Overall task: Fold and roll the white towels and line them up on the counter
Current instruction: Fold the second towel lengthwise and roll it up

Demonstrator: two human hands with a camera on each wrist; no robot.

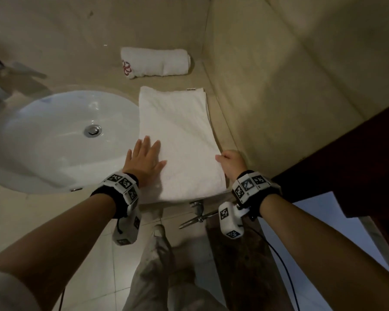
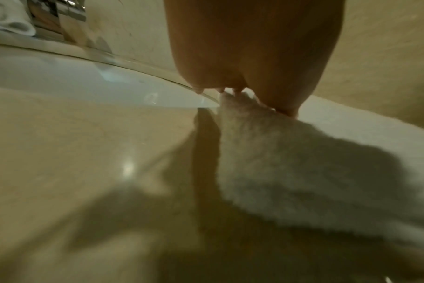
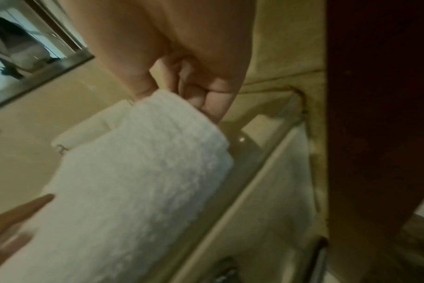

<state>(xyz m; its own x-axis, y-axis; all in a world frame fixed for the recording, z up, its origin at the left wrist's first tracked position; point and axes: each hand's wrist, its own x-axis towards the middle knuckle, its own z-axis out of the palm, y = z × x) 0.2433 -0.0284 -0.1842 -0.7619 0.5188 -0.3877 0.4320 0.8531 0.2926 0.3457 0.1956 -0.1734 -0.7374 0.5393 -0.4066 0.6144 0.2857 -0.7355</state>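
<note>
A long white folded towel (image 1: 177, 140) lies flat on the beige counter (image 1: 81, 41), stretched lengthwise from the near edge back toward the wall, with its left side just beside the rim of the white sink (image 1: 54, 140). A small label shows at its far edge. Behind it, near the back wall and clear of it, a rolled towel (image 1: 155, 62) sits crosswise, a red emblem at its left end.

The left hand (image 1: 145, 161) rests palm down on the near left part of the flat towel, fingers straight and slightly spread, pressing the cloth to the counter. The right hand (image 1: 231, 163) is at the towel's right edge, thumb on top and fingers curled beneath (the right wrist view shows this best, the pile bunched between thumb and fingers (image 3: 201, 97)), so it pinches the edge and lifts it a little off the stone. The two hands are apart, one on each side of the towel's near half.

A chrome faucet (image 1: 0, 70) stands at the far left of the counter, beyond the sink. Dark wooden panelling (image 1: 350, 167) rises on the right. Below the counter edge there are pale floor tiles and the person's light trousers (image 1: 153, 265).
</note>
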